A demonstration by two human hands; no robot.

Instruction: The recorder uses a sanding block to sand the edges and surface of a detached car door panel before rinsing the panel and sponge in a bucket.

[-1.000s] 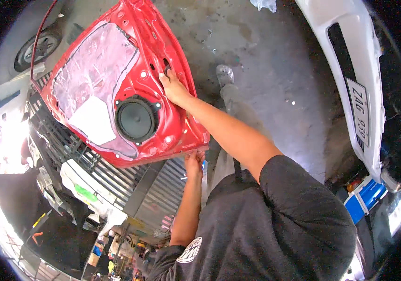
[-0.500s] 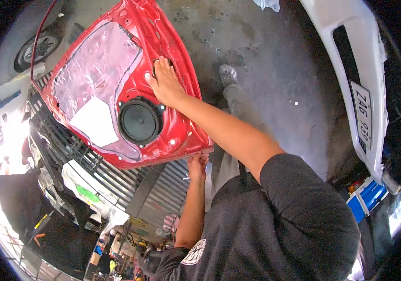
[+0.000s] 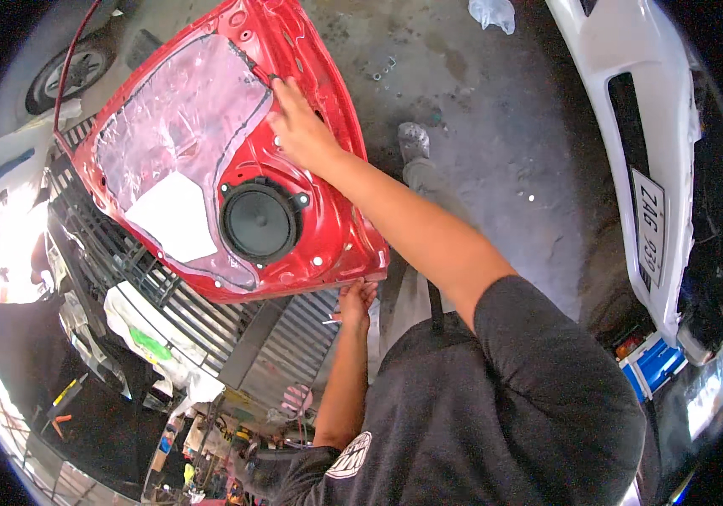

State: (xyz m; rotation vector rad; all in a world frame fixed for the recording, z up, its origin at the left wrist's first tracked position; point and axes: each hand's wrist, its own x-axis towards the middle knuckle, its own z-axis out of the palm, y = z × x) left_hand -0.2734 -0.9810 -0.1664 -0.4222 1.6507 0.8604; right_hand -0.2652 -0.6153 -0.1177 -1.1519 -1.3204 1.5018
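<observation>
A red car door (image 3: 353,202) stands tilted in front of me, its inner side facing up toward me. My right hand (image 3: 304,139) lies on the bare metal with its fingers stretched out, the fingertips at the edge of a clear plastic sheet (image 3: 184,110) that covers much of the door. Below that hand a round black speaker (image 3: 260,221) is fixed in the panel. At the door's lower corner my left hand (image 3: 356,305) is closed around the edge; a small white stick (image 3: 330,320) pokes out from its fingers. A white paper-like patch (image 3: 174,218) lies over the sheet.
Black slatted racking (image 3: 184,295) and a corrugated grey panel (image 3: 298,333) lie under and beside the door. On the right stands a white car bumper (image 3: 619,42), with a blue box (image 3: 658,364) near its lower end. A crumpled plastic bag (image 3: 493,13) lies on the floor.
My right hand has slid up the panel, away from the speaker and toward the plastic sheet's edge. The left hand keeps its place at the lower corner. The view has shifted slightly.
</observation>
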